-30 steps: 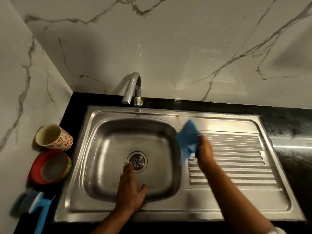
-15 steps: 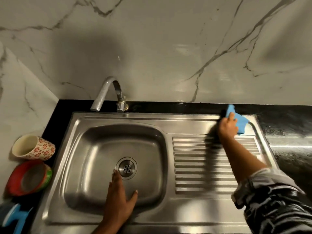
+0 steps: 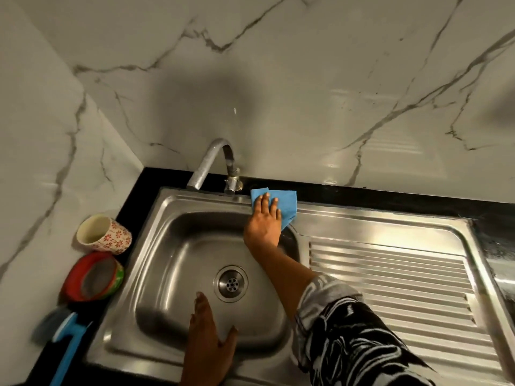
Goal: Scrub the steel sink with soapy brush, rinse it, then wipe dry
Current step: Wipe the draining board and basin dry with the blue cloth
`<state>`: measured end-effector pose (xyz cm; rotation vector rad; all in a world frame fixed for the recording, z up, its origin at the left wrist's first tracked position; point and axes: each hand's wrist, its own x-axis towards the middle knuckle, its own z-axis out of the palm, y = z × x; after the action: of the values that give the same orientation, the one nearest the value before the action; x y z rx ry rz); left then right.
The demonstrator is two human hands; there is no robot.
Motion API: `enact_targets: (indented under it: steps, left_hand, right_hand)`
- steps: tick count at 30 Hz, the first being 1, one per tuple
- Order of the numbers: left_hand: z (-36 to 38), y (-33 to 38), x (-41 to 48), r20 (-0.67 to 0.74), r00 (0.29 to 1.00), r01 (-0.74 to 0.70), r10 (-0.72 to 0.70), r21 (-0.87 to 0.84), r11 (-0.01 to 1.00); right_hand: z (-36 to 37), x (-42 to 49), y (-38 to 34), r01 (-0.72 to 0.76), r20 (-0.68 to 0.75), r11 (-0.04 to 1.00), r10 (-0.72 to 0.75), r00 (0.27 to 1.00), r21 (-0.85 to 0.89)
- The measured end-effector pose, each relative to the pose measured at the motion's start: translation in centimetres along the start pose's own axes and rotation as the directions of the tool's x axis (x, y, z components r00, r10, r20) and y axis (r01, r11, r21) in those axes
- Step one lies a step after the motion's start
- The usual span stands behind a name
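While the left hand (image 3: 207, 344) lies flat, the right hand's (image 3: 263, 221) straight fingers (image 3: 266, 203) press a cloth (image 3: 288, 204).

Brush (image 3: 67, 334), near left: blurred, handle cut by btm edge. Cloth (image 3: 287, 203) partly hidden under right hand (image 3: 264, 218). Sink (image 3: 362, 215) cut off at near right.

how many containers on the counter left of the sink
2: a floral cup on its side at the back, a red bowl just in front of it; more may lie off-frame.
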<state>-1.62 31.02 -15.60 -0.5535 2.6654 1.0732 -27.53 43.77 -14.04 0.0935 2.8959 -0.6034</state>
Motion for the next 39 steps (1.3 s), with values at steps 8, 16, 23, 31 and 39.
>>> enact_targets:
  steps: [8, 16, 23, 31, 39]
  left_hand:
    - [-1.2, 1.4, -2.9, -0.028, 0.998, 0.051, -0.052, -0.035, 0.998]
    - [-3.0, 0.4, -2.1, -0.066, 0.994, 0.08, -0.085, -0.077, 0.994]
    - [-3.9, 0.1, 0.1, 0.028, 0.999, 0.028, -0.025, -0.115, 0.993]
    - [-7.0, -2.4, 3.7, 0.211, 0.977, 0.016, -0.016, -0.002, 1.0]
    - [-9.0, -3.1, 5.7, 0.27, 0.96, 0.036, -0.072, 0.133, 0.99]
  right_hand:
    - [-4.2, -2.3, -1.3, -0.164, 0.183, 0.58, 0.025, 0.983, 0.798]
    - [-12.4, -6.1, 11.4, -0.22, 0.353, -0.327, 0.434, 0.829, 0.919]
    - [-11.6, -0.6, 13.8, -0.133, -0.352, 0.716, 0.485, 0.801, 0.686]
    - [-1.1, 5.0, 2.6, -0.123, -0.251, 0.992, 0.13, 0.959, 0.042]
    - [1.2, 4.2, -1.1, 0.094, -0.203, 0.996, -0.093, 0.975, -0.006]
